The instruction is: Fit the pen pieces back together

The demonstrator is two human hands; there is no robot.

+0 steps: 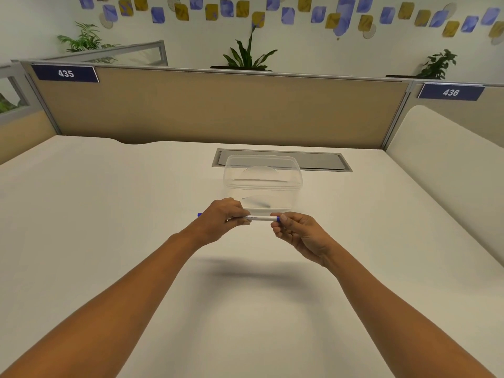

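A white marker (pixel 259 218) with blue ends lies level between my two hands, held above the white desk (pixel 109 214). My left hand (pixel 221 218) grips its left part, and a blue tip pokes out past my knuckles. My right hand (pixel 293 229) pinches the marker's right blue end between thumb and fingers. Just behind the marker stands a clear plastic container (pixel 263 181), open at the top and apparently empty.
A grey cable hatch (pixel 321 160) is set into the desk behind the container. A tan partition (pixel 218 107) with labels 435 and 436 closes off the back. A side panel (pixel 441 159) rises at the right. Plants stand beyond the partition.
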